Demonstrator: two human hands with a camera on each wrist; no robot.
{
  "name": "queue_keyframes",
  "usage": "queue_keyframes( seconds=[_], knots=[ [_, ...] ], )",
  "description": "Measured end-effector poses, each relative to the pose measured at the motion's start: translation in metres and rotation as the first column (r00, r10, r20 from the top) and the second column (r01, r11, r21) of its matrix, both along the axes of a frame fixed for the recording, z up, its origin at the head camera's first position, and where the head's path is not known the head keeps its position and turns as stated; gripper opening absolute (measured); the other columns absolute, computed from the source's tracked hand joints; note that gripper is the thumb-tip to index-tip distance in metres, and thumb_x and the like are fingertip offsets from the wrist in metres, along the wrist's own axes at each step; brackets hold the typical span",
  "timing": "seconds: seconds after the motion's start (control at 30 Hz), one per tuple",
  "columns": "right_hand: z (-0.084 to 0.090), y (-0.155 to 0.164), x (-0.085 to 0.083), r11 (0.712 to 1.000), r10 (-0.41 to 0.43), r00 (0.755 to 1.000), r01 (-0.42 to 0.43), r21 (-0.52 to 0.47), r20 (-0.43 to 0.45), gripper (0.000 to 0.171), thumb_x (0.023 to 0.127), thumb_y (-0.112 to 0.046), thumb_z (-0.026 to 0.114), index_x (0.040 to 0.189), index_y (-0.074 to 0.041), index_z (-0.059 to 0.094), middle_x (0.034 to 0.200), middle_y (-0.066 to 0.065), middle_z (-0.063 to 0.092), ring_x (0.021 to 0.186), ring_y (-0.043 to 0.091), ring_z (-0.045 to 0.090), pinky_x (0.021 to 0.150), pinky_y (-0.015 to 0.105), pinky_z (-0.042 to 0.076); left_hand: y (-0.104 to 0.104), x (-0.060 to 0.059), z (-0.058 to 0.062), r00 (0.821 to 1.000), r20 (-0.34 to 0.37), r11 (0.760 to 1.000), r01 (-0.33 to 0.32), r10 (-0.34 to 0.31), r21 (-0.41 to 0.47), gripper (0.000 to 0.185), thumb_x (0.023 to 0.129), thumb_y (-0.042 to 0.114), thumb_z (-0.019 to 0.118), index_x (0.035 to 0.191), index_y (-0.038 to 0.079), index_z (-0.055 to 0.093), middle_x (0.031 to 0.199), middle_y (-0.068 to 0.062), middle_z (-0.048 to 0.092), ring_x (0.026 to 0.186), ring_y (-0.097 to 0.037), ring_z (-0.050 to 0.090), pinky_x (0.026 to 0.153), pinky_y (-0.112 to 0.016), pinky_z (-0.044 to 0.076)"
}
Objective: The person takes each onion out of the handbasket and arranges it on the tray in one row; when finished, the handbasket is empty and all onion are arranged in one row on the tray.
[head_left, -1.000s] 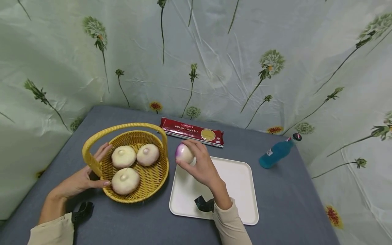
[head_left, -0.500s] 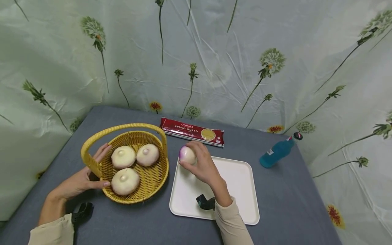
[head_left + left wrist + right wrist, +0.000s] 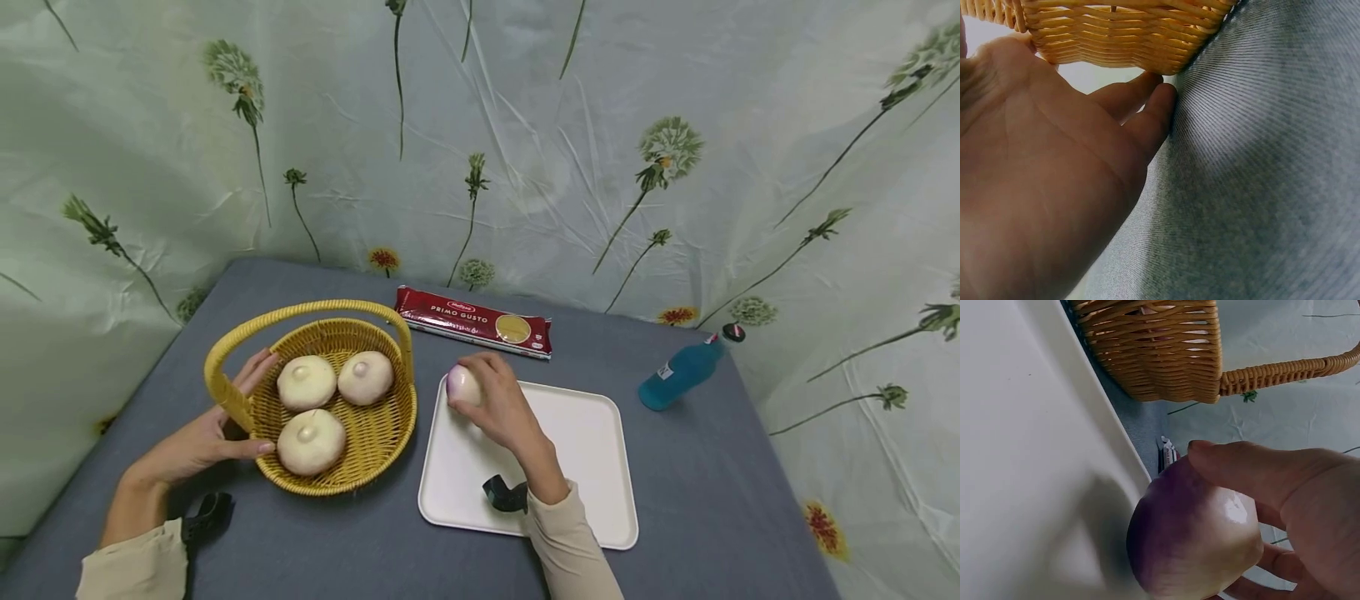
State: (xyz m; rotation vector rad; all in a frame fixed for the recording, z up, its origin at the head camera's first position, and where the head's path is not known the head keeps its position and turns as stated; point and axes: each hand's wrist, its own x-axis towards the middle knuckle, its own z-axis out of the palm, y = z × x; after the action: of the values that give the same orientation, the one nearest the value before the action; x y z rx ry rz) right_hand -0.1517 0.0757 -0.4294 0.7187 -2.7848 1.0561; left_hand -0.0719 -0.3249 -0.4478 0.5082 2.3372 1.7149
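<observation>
My right hand (image 3: 501, 404) holds a purple-and-white turnip (image 3: 463, 386) over the far left corner of a white tray (image 3: 555, 467). In the right wrist view, the thumb lies over the glossy turnip (image 3: 1191, 531), its purple end toward the tray; whether it touches the tray, I cannot tell. My left hand (image 3: 198, 442) grips the left side of a yellow wicker basket (image 3: 375, 450), thumb and fingers spread around the handle's base. Seen from the left wrist, fingers reach beneath the basket's woven wall (image 3: 1110, 37). Three pale, flattened turnips (image 3: 311, 442) sit inside the basket.
A red packet labelled Primo Gusto (image 3: 472, 321) lies behind the tray. At the right, a blue bottle (image 3: 684, 375) with a dark cap stands on the grey-blue tablecloth (image 3: 697, 500). The basket's tall handle (image 3: 300, 312) arches above it. Behind hangs a flowered curtain (image 3: 525, 167).
The right hand has moved slightly right and, it seems, down with the turnip, from beside the tray's corner to over it. The left hand keeps its place at the basket.
</observation>
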Motion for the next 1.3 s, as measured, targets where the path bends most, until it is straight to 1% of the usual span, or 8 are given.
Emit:
queue_keyframes(
  seconds=[0.23,0.4,0.63,0.93,1.0,1.07,1.17,1.3],
  knots=[
    [-0.0032,-0.0026,0.0002,0.999,0.001,1.000,0.000,0.032,-0.010,0.053,0.078,-0.019,0.084,0.127,-0.007,0.065,0.127,0.014,0.059,0.117,0.037,0.053,0.089,0.047,0.050,-0.0004,-0.0009,-0.0018,1.000,0.001,1.000,0.002,-0.002,0.015,0.108,0.087,-0.009,0.068,0.163,0.025,0.000,0.168,0.007,-0.018,0.144,0.011,-0.010,0.096,-0.001,0.016],
    [-0.0046,-0.0058,0.0009,0.999,0.000,1.000,0.000,0.041,-0.014,0.061,0.078,-0.019,0.086,0.132,-0.006,0.061,0.131,0.016,0.057,0.123,0.037,0.051,0.097,0.048,0.049,-0.0007,-0.0006,-0.0034,1.000,-0.002,1.000,-0.001,0.001,0.017,0.108,0.087,-0.009,0.068,0.163,0.025,0.000,0.168,0.002,-0.018,0.144,0.011,-0.010,0.096,-0.001,0.016],
    [-0.0055,-0.0068,0.0012,0.999,-0.004,1.000,0.005,0.049,-0.022,0.055,0.078,-0.021,0.085,0.127,-0.007,0.064,0.130,0.014,0.059,0.121,0.036,0.052,0.093,0.048,0.050,-0.0005,-0.0006,-0.0041,1.000,-0.010,1.000,0.002,-0.002,0.017,0.107,0.087,-0.009,0.068,0.163,0.024,0.000,0.168,0.003,-0.018,0.145,0.011,-0.010,0.096,-0.001,0.015],
    [-0.0072,-0.0045,0.0014,0.998,0.000,0.999,0.002,0.057,-0.038,0.054,0.080,-0.021,0.084,0.128,-0.006,0.064,0.132,0.014,0.060,0.123,0.035,0.052,0.099,0.049,0.047,0.0000,0.0003,-0.0045,1.000,0.015,1.000,0.000,0.000,0.031,0.106,0.088,-0.008,0.068,0.163,0.025,0.000,0.168,0.007,-0.018,0.144,0.011,-0.011,0.099,-0.001,0.012],
    [-0.0076,-0.0036,0.0014,0.998,0.000,0.999,0.002,0.058,-0.033,0.053,0.080,-0.021,0.084,0.127,-0.006,0.065,0.130,0.014,0.061,0.123,0.035,0.053,0.100,0.049,0.047,0.0001,0.0008,-0.0046,1.000,0.028,0.999,-0.002,0.000,0.046,0.106,0.088,-0.008,0.067,0.163,0.025,0.000,0.168,0.007,-0.019,0.144,0.011,-0.011,0.110,-0.010,0.005],
    [-0.0076,-0.0026,0.0014,0.998,-0.003,1.000,0.005,0.058,-0.029,0.053,0.080,-0.022,0.084,0.127,-0.006,0.065,0.130,0.014,0.061,0.123,0.035,0.053,0.100,0.049,0.047,0.0002,0.0009,-0.0044,0.999,0.041,0.998,-0.006,0.004,0.057,0.106,0.088,-0.007,0.067,0.163,0.026,0.001,0.168,0.006,-0.019,0.144,0.011,-0.011,0.119,-0.029,-0.004],
    [-0.0073,-0.0016,0.0012,0.999,-0.012,0.999,0.014,0.053,-0.033,0.054,0.080,-0.023,0.084,0.127,-0.006,0.065,0.130,0.014,0.061,0.123,0.036,0.053,0.100,0.049,0.047,0.0005,0.0003,-0.0034,0.999,0.054,0.997,-0.012,0.008,0.072,0.105,0.088,-0.007,0.067,0.163,0.026,0.001,0.168,0.006,-0.019,0.144,0.011,-0.011,0.112,-0.061,-0.013],
    [-0.0083,-0.0018,0.0004,0.999,-0.012,0.999,0.013,0.045,-0.041,0.053,0.080,-0.023,0.084,0.127,-0.007,0.065,0.130,0.014,0.061,0.122,0.036,0.052,0.099,0.049,0.047,0.0004,0.0006,-0.0023,0.999,0.049,0.998,-0.013,0.009,0.068,0.106,0.088,-0.008,0.067,0.163,0.026,0.001,0.167,0.010,-0.018,0.144,0.011,-0.012,0.114,-0.057,-0.013]
  ],
)
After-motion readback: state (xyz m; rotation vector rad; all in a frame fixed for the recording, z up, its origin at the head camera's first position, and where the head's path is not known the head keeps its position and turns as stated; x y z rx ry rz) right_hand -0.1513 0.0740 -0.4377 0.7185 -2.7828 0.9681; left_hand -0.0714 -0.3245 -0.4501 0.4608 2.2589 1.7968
